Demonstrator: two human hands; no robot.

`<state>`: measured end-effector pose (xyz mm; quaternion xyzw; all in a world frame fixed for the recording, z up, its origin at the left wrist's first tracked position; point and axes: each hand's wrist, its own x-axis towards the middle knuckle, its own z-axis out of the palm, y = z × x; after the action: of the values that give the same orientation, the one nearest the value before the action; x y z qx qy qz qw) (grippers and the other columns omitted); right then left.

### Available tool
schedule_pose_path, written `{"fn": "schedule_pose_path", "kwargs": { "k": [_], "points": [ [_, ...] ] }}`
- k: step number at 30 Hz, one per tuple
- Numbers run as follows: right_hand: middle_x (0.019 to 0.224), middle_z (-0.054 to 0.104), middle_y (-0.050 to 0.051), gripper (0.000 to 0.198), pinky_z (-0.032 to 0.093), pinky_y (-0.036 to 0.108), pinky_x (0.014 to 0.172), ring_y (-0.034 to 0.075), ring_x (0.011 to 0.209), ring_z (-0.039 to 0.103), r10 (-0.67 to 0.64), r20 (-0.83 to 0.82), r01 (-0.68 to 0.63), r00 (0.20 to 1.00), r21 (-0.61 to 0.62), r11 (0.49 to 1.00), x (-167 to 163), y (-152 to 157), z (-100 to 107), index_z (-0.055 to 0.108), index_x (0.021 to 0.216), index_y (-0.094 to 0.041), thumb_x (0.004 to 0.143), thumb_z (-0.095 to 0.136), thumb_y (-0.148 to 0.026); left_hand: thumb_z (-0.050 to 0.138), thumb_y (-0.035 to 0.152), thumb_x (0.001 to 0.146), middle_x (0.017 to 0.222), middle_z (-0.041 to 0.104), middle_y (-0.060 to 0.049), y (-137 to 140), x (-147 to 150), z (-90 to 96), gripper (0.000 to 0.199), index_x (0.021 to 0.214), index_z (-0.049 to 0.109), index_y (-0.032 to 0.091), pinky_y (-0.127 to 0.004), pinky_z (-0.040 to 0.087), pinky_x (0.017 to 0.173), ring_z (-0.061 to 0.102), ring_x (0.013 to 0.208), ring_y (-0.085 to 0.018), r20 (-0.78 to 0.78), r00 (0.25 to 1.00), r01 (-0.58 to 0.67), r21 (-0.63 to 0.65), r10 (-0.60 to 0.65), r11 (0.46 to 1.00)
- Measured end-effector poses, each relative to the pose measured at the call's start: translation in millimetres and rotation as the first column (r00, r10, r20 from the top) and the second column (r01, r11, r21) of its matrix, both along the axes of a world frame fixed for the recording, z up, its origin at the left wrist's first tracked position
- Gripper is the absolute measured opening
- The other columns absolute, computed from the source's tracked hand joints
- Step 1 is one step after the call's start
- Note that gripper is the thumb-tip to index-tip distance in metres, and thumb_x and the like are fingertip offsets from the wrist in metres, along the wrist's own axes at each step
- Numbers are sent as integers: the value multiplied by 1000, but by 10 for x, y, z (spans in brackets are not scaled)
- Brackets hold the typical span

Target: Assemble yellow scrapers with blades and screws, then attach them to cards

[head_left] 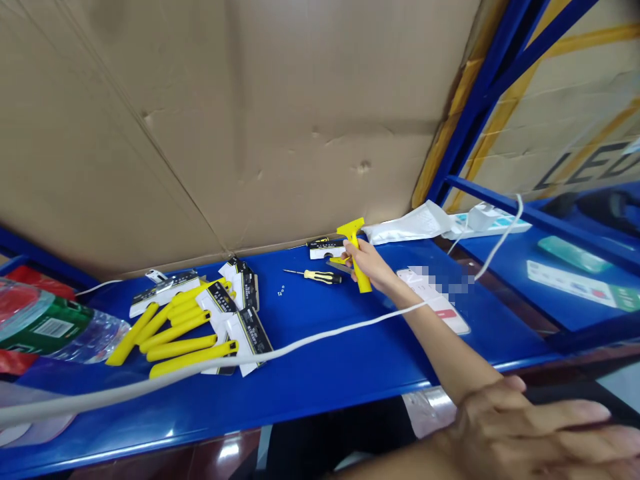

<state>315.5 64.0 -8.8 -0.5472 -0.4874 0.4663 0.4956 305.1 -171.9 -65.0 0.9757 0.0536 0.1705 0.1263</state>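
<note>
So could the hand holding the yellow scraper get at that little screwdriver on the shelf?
Probably yes. The screwdriver lies on the blue shelf just beside that right hand, nothing between them. But its fingers are closed round the yellow scraper, which it would need to drop first.

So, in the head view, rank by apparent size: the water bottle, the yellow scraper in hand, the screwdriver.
1. water bottle, though nearness to the camera inflates it
2. yellow scraper, held in one hand
3. screwdriver
</note>
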Motion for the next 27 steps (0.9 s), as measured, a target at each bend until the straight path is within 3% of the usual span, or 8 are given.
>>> {"fn": "schedule_pose_path", "kwargs": {
  "k": [2, 5, 8, 12, 14, 16, 22, 27],
  "points": [
    [96, 67, 8, 32, 53, 32, 58, 21, 74, 64, -14, 202, 10, 979, 21, 1000, 39, 63, -52, 52, 98, -26, 105, 64, -54, 58, 46, 112, 163, 54, 13, 109, 20, -68, 34, 134, 83, 41, -36, 56, 123, 52, 160, -14, 121, 993, 14, 4, -15, 1000],
    [101, 71, 13, 26, 58, 42, 87, 32, 101, 70, -34, 490, -7, 871, 82, 997, 51, 88, -93, 57, 97, -24, 97, 77, -41, 65, 32, 103, 149, 73, 5, 229, 82, -216, 30, 125, 85, 35, -48, 64, 113, 72, 142, -23, 309, 951, -23, -7, 24, 1000],
    [126, 72, 19, 27, 50, 51, 112, 40, 132, 62, -49, 701, -56, 712, 126, 990, 67, 65, -98, 65, 106, -20, 90, 83, -30, 67, 33, 102, 145, 78, -1, 325, 40, -295, 34, 133, 82, 28, -50, 63, 115, 74, 140, -27, 477, 868, -144, -24, 137, 989],
    [143, 68, 21, 28, 50, 49, 115, 38, 138, 62, -22, 859, -119, 511, 96, 988, 82, 8, -106, 69, 119, -16, 95, 81, -25, 62, 24, 108, 142, 81, -8, 416, -242, -111, 40, 146, 72, 17, -45, 57, 123, 73, 141, -25, 651, 692, -335, -92, 311, 938],
    [142, 70, 18, 26, 55, 47, 112, 33, 132, 68, -6, 900, -128, 436, 69, 989, 84, -14, -115, 70, 125, -15, 101, 76, -26, 61, 25, 109, 133, 84, -10, 441, -435, 57, 39, 145, 70, 14, -42, 59, 119, 77, 132, -25, 746, 587, -358, -108, 314, 927],
    [141, 71, 14, 28, 57, 49, 111, 30, 129, 70, -1, 927, -123, 374, 51, 991, 91, -28, -119, 70, 130, -16, 105, 74, -29, 62, 24, 109, 126, 86, -11, 452, -643, 211, 39, 145, 68, 13, -41, 62, 113, 81, 123, -25, 778, 549, -349, -121, 307, 929],
    [131, 75, 10, 36, 65, 49, 100, 26, 114, 75, 22, 974, -74, 226, -5, 997, 134, -98, -85, 71, 136, -17, 108, 73, -41, 65, 19, 106, 118, 85, -11, 433, -1356, 417, 32, 137, 68, 16, -42, 65, 99, 79, 117, -27, 638, 680, -329, -176, 362, 928],
    [138, 72, 11, 40, 63, 52, 104, 28, 121, 73, -11, 988, -73, 151, 23, 997, 48, -215, -53, 69, 140, -18, 108, 74, -42, 67, 15, 106, 116, 84, -12, 495, -1977, 504, 32, 137, 69, 16, -43, 63, 98, 77, 112, -27, 509, 758, -362, -191, 407, 912]
  ]
}}
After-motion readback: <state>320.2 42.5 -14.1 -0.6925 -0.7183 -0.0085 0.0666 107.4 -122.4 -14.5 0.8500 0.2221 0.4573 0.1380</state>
